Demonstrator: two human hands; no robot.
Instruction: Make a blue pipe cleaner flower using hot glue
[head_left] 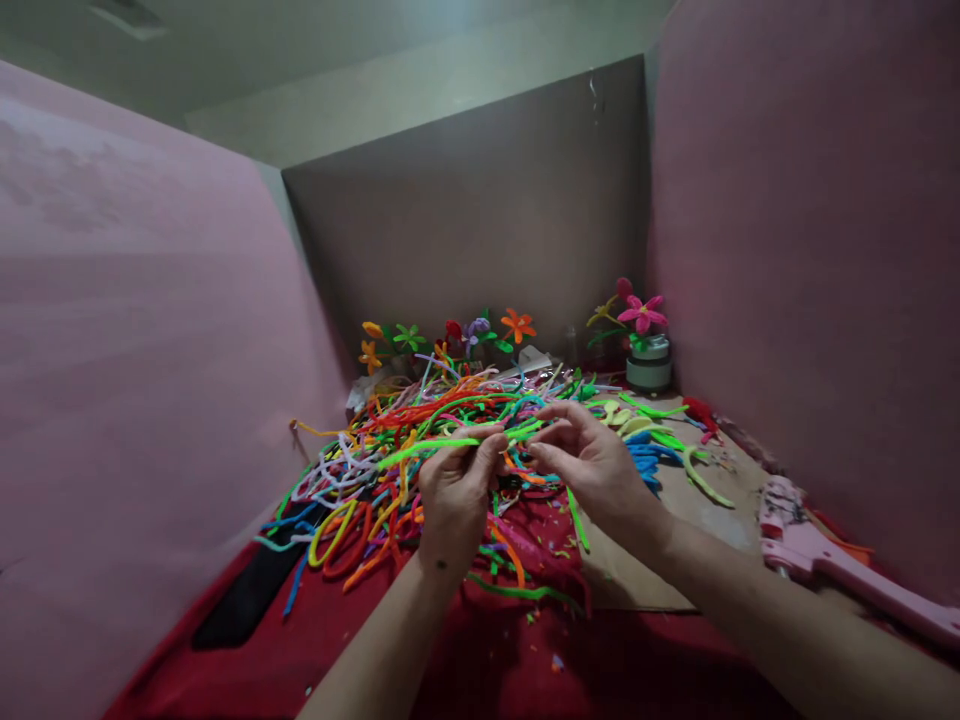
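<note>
My left hand [463, 485] is closed in a pinch on a bright green pipe cleaner [427, 449], which sticks out to the left over the pile. Just to the right, my right hand [589, 465] has its thumb and fingers apart and curved, close to the fingertips of my left hand. I make out nothing held in it. Beneath and behind both hands spreads a tangled heap of coloured pipe cleaners [442, 408], in red, orange, green, white, yellow and blue. A bundle of blue pipe cleaners [651, 458] lies beside my right hand.
Pipe-cleaner flowers [517, 325] stand along the back. A pink flower [643, 314] rises by a grey-green jar [648, 365]. At right lies a pink glue gun [825, 555] near a brown board [630, 580]. A black flat object [244, 600] rests on red cloth [510, 660]. Pink panels [150, 350] flank the space.
</note>
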